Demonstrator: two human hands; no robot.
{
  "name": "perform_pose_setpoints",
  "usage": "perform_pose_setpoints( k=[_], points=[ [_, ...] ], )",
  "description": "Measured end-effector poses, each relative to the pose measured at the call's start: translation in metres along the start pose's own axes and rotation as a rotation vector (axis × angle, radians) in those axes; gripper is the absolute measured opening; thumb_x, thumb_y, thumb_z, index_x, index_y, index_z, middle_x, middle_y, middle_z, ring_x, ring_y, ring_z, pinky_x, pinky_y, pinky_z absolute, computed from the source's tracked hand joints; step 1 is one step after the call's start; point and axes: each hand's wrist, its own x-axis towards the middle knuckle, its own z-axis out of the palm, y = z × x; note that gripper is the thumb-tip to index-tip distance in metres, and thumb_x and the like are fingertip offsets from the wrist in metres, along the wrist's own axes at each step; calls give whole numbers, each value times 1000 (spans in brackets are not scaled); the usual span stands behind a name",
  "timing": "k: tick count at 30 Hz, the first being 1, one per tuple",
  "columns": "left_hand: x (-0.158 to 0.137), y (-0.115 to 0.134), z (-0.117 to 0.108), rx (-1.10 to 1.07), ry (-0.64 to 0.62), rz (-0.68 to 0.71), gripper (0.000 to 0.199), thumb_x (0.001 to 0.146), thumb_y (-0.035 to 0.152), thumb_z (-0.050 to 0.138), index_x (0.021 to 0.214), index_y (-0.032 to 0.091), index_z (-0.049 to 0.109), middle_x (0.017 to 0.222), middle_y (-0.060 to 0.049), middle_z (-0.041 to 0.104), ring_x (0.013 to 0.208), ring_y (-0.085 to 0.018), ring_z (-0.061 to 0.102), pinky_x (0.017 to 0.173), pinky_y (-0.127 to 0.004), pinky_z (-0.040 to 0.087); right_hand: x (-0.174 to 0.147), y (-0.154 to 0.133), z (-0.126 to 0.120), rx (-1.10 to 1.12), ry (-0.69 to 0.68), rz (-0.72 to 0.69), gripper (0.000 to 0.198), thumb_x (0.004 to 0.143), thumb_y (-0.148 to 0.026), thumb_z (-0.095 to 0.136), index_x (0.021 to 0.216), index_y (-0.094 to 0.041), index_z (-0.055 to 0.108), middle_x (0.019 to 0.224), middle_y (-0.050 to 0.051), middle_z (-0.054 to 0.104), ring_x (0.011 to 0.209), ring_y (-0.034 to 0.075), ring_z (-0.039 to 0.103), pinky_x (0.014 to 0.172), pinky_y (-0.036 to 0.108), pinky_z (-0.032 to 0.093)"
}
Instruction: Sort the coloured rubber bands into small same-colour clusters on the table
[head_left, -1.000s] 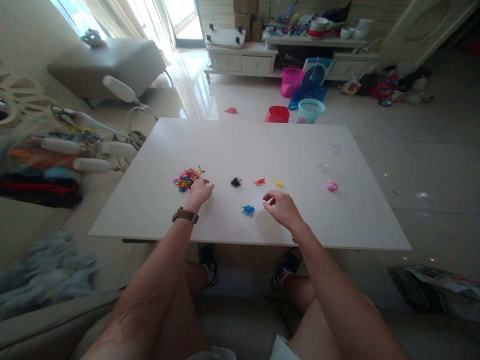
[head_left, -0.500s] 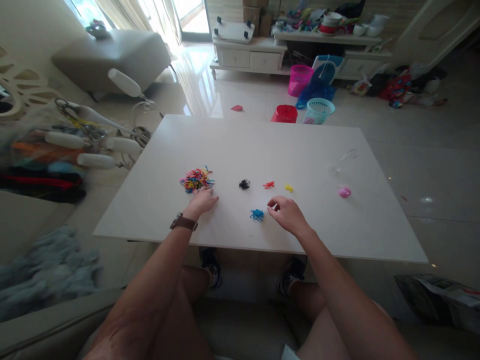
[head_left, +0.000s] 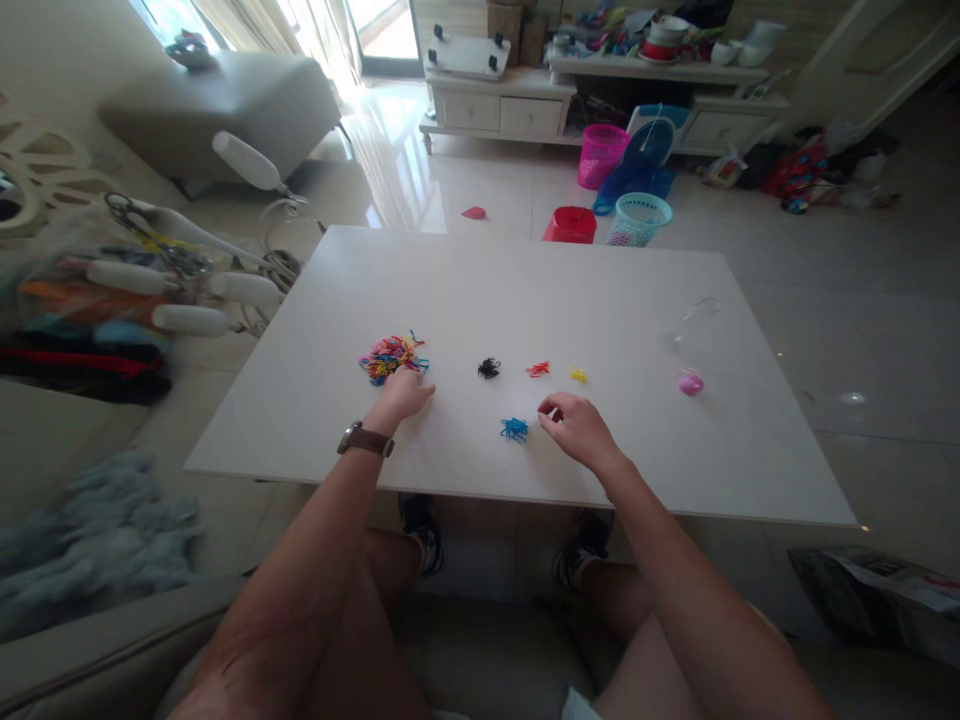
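Note:
A mixed pile of small coloured bands (head_left: 390, 358) lies on the white table (head_left: 450, 280). My left hand (head_left: 403, 396), with a brown-strapped watch on the wrist, is at the pile's near edge. Its thumb side is spread and the other fingertips are partly hidden. My right hand (head_left: 576, 424) hovers just right of a small heap of blue bands (head_left: 514, 430). Its fingers are curled, thumb and forefinger slightly apart, with nothing visible between them. Beyond it lie separate little heaps of black bands (head_left: 489, 368), red bands (head_left: 538, 369) and yellow bands (head_left: 577, 375).
Toward the table's right side are a pink rounded object (head_left: 691, 382) and a clear plastic piece (head_left: 697, 312). Past the far edge stand a red stool (head_left: 570, 225) and a light-blue basket (head_left: 640, 218). A white lamp (head_left: 247, 160) is close to the left edge.
My left hand has shifted slightly up and left, further over the pile's edge. My right hand has barely moved. The heaps look the same.

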Motion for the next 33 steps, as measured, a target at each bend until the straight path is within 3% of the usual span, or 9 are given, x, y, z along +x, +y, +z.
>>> perform_pose_setpoints(
  k=[4,6,9,13,17,21,26,33],
  points=[
    [-6,3,-11,-14,-54,-43,12,70,28,69,65,18,66,63,-3,63,81,-24,64,75,-30,48,-2,-3,-1,5,3,-18,11,86,-19,61,82,-22,71,87,3,74,74,16,64,71,28,45],
    [-8,4,-14,-42,-16,-64,5,69,22,68,69,17,69,70,-5,69,83,-24,67,78,-31,49,-2,-4,-2,8,5,-26,11,86,-19,61,82,-22,71,86,3,74,74,16,64,71,28,44],
    [-6,8,-14,-59,47,-96,16,66,17,68,80,16,75,86,-9,75,90,-26,69,86,-33,50,-2,-4,-2,14,0,-28,11,86,-19,61,81,-22,70,86,2,73,74,16,64,72,27,45],
    [-2,11,-7,44,51,-52,23,67,16,66,88,15,76,95,-11,74,96,-27,68,89,-33,49,-2,-3,-2,19,-12,-19,12,86,-19,60,80,-22,70,86,2,73,74,16,64,72,28,44],
    [0,8,2,143,-23,2,17,65,18,65,80,15,72,90,-8,69,91,-24,64,84,-31,48,-1,-4,-2,25,-18,-25,12,87,-19,60,80,-22,70,87,2,73,74,16,64,72,28,44],
    [2,3,9,201,21,60,15,65,21,65,78,15,71,100,-10,65,94,-24,62,87,-31,49,-2,-4,-4,20,-20,-22,13,87,-20,59,80,-22,69,86,2,73,75,16,64,71,28,44],
    [1,7,10,291,-32,35,17,69,22,69,83,14,74,103,-13,69,104,-31,64,93,-35,49,-2,-4,-4,13,-26,-15,12,87,-21,60,80,-22,69,86,2,73,73,15,63,71,27,43],
    [-3,17,5,308,-72,34,22,73,20,70,91,13,79,106,-13,76,107,-29,68,97,-32,50,-3,-5,-6,10,-36,-22,13,88,-22,59,81,-21,69,86,2,73,74,15,63,71,26,43]
  ],
)
